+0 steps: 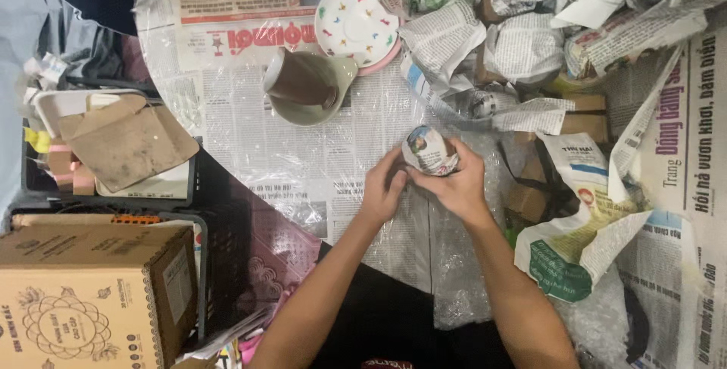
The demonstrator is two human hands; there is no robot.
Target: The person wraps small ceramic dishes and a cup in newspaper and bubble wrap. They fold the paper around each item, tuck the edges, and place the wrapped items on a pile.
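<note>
Both hands, left hand (383,187) and right hand (457,181), pinch a newspaper-wrapped bundle (429,150) with curled fingers above the desk (303,164); loose grip risks unwrapping or dropping it.

Newspaper-covered table (250,111); bubble wrap (462,278)

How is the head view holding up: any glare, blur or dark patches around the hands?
Head view: glare streaks the plastic film over the newspapers; the left hand, right hand and the paper-wrapped bundle they hold look slightly soft; the crate at lower left sits in shadow; lighting is otherwise even.
</note>
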